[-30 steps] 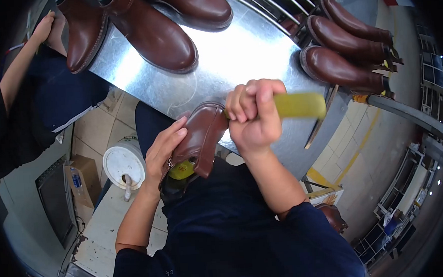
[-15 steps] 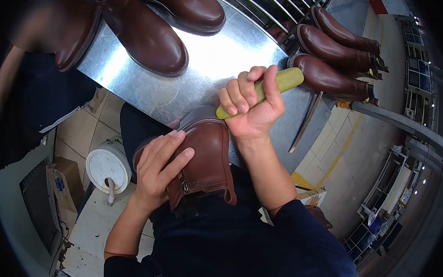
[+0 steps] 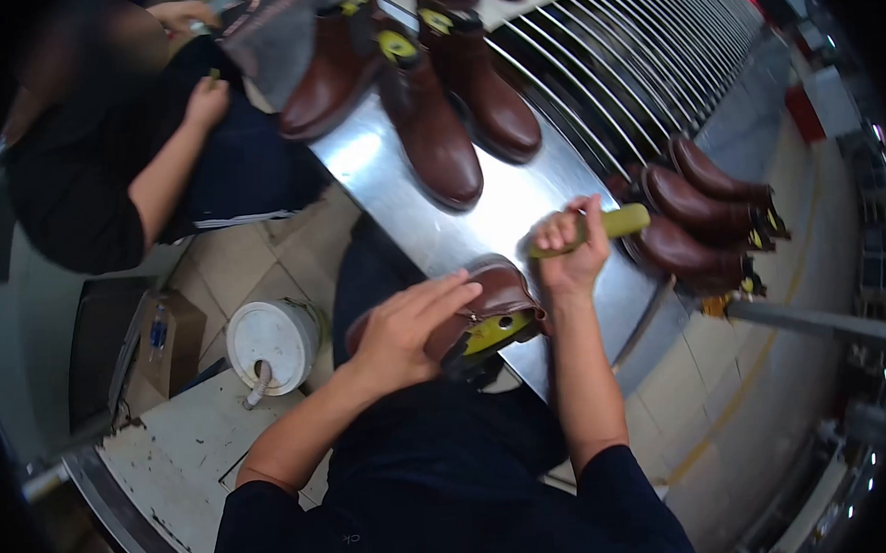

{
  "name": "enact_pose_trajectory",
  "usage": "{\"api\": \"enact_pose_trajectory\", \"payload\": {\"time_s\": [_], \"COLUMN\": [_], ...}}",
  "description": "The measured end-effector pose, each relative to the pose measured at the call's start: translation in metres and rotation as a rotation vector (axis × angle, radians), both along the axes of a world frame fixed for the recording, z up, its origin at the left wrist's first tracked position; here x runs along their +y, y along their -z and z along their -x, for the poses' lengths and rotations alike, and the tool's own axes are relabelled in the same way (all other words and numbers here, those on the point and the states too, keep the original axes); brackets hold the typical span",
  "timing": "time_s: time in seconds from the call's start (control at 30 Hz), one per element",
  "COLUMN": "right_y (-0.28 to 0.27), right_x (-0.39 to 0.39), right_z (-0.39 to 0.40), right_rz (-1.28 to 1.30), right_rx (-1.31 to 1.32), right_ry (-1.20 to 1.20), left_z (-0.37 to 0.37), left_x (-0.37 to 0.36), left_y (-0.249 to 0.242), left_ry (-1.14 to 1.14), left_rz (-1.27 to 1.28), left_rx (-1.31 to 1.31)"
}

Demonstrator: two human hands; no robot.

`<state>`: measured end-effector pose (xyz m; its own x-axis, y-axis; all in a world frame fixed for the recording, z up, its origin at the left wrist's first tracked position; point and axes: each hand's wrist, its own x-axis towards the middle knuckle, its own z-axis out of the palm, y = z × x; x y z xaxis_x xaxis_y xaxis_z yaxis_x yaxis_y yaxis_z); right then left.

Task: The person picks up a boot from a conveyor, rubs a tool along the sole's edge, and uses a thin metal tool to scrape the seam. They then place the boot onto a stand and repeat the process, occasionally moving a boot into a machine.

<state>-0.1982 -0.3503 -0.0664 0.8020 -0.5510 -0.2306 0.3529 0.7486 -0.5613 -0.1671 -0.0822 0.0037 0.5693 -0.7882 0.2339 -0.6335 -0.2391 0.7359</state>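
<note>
My left hand point(image 3: 406, 326) lies across a brown leather boot point(image 3: 495, 304) on my lap, at the edge of a shiny metal table point(image 3: 520, 212). A yellow-green insert shows inside the boot's opening. My right hand point(image 3: 569, 245) is closed around a yellow-green tool handle point(image 3: 616, 222) just above the boot's toe end. The tool's working end is hidden behind my fingers.
Three brown boots point(image 3: 433, 127) stand further along the metal table and more point(image 3: 705, 213) lie at its right end beside a roller rack point(image 3: 642, 56). Another person in dark clothes point(image 3: 106, 164) sits at the far left. A white bucket point(image 3: 271, 336) stands on the floor by my left knee.
The view has pulled back and tilted up, showing more of the table and the other person. The boot has turned so its opening with the yellow insert faces me, and my right hand moved up with the tool.
</note>
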Motion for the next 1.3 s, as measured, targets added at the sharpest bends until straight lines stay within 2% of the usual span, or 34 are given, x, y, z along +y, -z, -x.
{"api": "enact_pose_trajectory", "payload": {"time_s": [0.07, 0.13, 0.27, 0.43, 0.57, 0.6, 0.63, 0.67, 0.73, 0.8, 0.87, 0.9, 0.93, 1.0, 1.03, 1.07, 1.13, 1.2, 1.3], "right_y": [0.0, 0.0, 0.008, 0.012, 0.014, 0.005, 0.008, 0.014, 0.023, 0.016, 0.017, 0.015, 0.015, 0.018, 0.016, 0.013, 0.011, 0.007, 0.01], "right_x": [-0.008, -0.008, -0.003, -0.013, -0.015, -0.008, -0.013, -0.02, -0.025, -0.02, -0.021, -0.019, -0.019, -0.018, -0.018, -0.017, -0.015, -0.011, -0.012], "right_z": [-0.003, 0.004, 0.012, 0.008, 0.011, 0.013, 0.016, 0.013, 0.01, 0.011, 0.01, 0.009, 0.013, 0.011, 0.014, 0.014, 0.014, 0.014, 0.014], "right_rz": [0.195, 0.265, 0.335, 0.414, 0.363, 0.337, 0.354, 0.37, 0.333, 0.44, 0.487, 0.482, 0.47, 0.371, 0.372, 0.37, 0.402, 0.417, 0.458], "right_rx": [0.088, 0.123, 0.052, 0.023, 0.011, 0.031, 0.062, 0.083, -0.011, -0.01, 0.022, 0.035, 0.054, 0.038, 0.047, 0.047, 0.056, 0.05, 0.051], "right_ry": [0.09, 0.099, 0.102, 0.028, 0.036, 0.041, 0.018, -0.021, -0.037, -0.05, -0.048, -0.051, -0.033, -0.01, -0.028, -0.058, -0.047, -0.042, -0.02], "left_z": [0.008, 0.015, 0.031, 0.045, 0.059, 0.061, 0.065, 0.074, 0.096, 0.124, 0.16, 0.184, 0.206, 0.246, 0.266, 0.288, 0.334, 0.339, 0.312], "left_x": [0.008, 0.02, 0.063, 0.123, 0.161, 0.176, 0.191, 0.219, 0.262, 0.31, 0.351, 0.4, 0.429, 0.5, 0.548, 0.599, 0.706, 0.754, 0.728], "left_y": [0.005, 0.001, -0.001, -0.042, -0.079, -0.085, -0.098, -0.11, -0.155, -0.203, -0.243, -0.253, -0.27, -0.29, -0.292, -0.288, -0.294, -0.286, -0.281], "left_ry": [-0.061, -0.149, -0.431, -0.786, -1.059, -1.136, -1.252, -1.426, -1.719, -1.873, -2.03, -2.227, -2.413, -2.629, -2.716, -2.776, -2.83, -2.817, -2.918], "left_rz": [0.08, 0.114, 0.163, 0.167, 0.296, 0.403, 0.427, 0.312, 0.281, 0.348, 0.209, -0.067, -0.331, -0.544, -0.618, -0.625, -0.466, -0.518, -0.563], "left_rx": [0.092, 0.165, 0.231, 0.25, 0.005, -0.014, -0.15, -0.192, -0.426, -0.588, -0.847, -0.869, -0.826, -0.6, -0.368, -0.163, -0.037, -0.044, -0.128]}}
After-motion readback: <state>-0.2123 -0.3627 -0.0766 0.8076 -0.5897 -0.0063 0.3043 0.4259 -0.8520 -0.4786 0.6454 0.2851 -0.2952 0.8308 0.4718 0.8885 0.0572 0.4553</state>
